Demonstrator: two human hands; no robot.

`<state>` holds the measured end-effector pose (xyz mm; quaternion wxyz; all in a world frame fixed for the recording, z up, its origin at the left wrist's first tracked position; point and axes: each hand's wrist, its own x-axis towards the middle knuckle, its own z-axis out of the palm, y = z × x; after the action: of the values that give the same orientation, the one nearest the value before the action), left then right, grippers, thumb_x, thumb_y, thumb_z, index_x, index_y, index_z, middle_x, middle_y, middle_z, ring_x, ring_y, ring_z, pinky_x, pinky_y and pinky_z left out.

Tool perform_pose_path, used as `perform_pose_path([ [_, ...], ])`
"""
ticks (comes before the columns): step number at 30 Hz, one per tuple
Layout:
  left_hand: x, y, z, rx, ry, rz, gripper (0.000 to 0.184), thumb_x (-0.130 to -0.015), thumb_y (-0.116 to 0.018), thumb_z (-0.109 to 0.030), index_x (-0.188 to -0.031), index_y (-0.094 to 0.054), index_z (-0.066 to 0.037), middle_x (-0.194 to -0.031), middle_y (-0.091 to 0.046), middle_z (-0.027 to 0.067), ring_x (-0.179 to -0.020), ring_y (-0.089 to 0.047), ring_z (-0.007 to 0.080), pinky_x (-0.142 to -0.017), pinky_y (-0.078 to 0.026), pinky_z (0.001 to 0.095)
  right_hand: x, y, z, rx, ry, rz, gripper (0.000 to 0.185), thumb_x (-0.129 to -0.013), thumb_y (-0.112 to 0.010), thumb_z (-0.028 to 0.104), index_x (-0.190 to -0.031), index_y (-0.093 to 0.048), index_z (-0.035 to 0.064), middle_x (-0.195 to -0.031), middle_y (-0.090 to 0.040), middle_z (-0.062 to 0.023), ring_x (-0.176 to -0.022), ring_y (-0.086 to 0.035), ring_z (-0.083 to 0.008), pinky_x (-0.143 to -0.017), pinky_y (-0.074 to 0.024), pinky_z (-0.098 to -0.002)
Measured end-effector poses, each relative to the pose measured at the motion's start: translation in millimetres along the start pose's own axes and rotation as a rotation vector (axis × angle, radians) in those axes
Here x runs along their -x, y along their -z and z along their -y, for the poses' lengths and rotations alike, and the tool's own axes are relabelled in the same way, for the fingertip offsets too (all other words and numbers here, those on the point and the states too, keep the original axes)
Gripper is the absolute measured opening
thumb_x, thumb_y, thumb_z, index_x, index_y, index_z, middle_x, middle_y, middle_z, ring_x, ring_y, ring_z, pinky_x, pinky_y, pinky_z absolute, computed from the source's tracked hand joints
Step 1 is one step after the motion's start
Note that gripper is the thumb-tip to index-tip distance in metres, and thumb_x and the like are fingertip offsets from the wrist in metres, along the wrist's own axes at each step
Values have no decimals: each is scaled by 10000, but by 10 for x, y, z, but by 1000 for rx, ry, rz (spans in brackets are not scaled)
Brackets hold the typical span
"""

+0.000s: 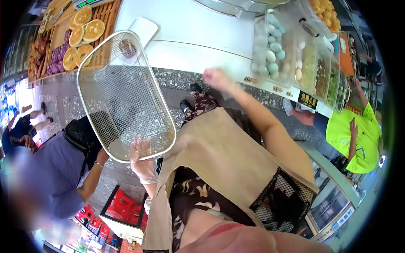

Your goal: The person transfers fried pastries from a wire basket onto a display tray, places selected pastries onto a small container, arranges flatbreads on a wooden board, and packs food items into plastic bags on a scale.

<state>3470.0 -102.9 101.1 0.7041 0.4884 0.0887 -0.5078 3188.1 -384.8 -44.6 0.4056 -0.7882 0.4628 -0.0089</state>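
Fingers (138, 146) of the left hand (142, 163) are spreading, holding a wire basket (126, 101) by its edge; the right hand (217, 79) is making a fist near the white counter (190, 36).

The single head view looks steeply down and forward in a wide, round frame: the apron (219, 147) close below, the desk (185, 33) farther off along the top.

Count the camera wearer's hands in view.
2: the left hand, in a clear glove, gripping the mesh basket at its near end; the right hand, near the white counter.
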Motion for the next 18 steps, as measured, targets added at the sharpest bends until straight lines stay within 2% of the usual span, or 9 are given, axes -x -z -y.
perform_pose_path([
  [2, 19, 108, 33, 33, -40, -73, 631, -702, -626, -117, -1286, -430, 18, -1357, -419, 237, -1176, -472, 457, -887, -517, 469, 72, -327, 84, 113, 160, 56, 216, -780, -520, 22, -957, -634, 73, -801, -640, -157, -806, -636, -312, -770, -500, -415],
  [4, 12, 311, 62, 32, 45, -37, 597, -703, -629, -113, -1263, -455, -6, -1348, -429, 238, -1160, -489, 459, -865, -532, 446, -72, -496, 112, 22, 321, -170, 304, -771, -502, -12, -1027, -636, 81, -800, -647, -157, -792, -642, -322, -752, -510, -416],
  [6, 56, 450, 108, 46, 10, -60, 567, -707, -630, -107, -1244, -463, -36, -1328, -455, 230, -1150, -502, 454, -846, -540, 441, -288, -292, 423, 107, 375, -178, 303, -769, -547, 41, -1052, -651, 65, -853, -655, -194, -811, -649, -324, -784, -514, -419],
  [8, 117, 484, 167, -14, 88, -138, 532, -714, -623, -140, -1214, -493, -13, -1346, -446, 222, -1206, -458, 423, -962, -451, 481, -533, -49, 709, -84, -6, 62, 268, -781, -573, 91, -1036, -645, 48, -911, -663, -190, -867, -642, -319, -793, -511, -394],
  [12, 177, 516, 246, 64, 117, -206, 551, -705, -646, -116, -1217, -453, -54, -1305, -495, 194, -1113, -546, 424, -824, -543, 417, -1069, -261, 702, -405, 108, -206, 247, -813, -586, 169, -1012, -645, 35, -756, -673, -113, -700, -654, -250, -678, -509, -342],
  [14, 142, 603, 324, 91, 69, -145, 575, -714, -642, -132, -1240, -421, -60, -1303, -494, 198, -1108, -546, 434, -826, -544, 461, -1355, -370, 672, -550, 14, 8, 264, -869, -570, 257, -914, -643, 8, -746, -645, -73, -631, -609, -159, -617, -497, -287],
  [15, 145, 571, 325, 94, 44, -149, 572, -717, -643, -137, -1233, -413, -55, -1304, -489, 208, -1107, -543, 443, -840, -537, 487, -1326, -404, 847, -748, -21, -12, 323, -902, -551, 323, -887, -647, 15, -729, -638, -61, -635, -604, -136, -600, -492, -259],
  [17, 164, 485, 314, 93, 34, -175, 564, -722, -640, -148, -1218, -396, -34, -1316, -467, 233, -1093, -544, 464, -870, -517, 546, -1310, -474, 977, -878, -46, 127, 378, -913, -546, 378, -930, -635, 11, -774, -650, -67, -656, -612, -141, -595, -497, -256],
  [18, 171, 476, 299, 76, 9, -153, 574, -723, -634, -141, -1228, -385, -30, -1326, -456, 234, -1075, -554, 468, -854, -529, 527, -1254, -498, 1021, -963, -90, 175, 397, -912, -553, 392, -948, -627, 4, -785, -653, -72, -657, -614, -149, -596, -501, -261],
])
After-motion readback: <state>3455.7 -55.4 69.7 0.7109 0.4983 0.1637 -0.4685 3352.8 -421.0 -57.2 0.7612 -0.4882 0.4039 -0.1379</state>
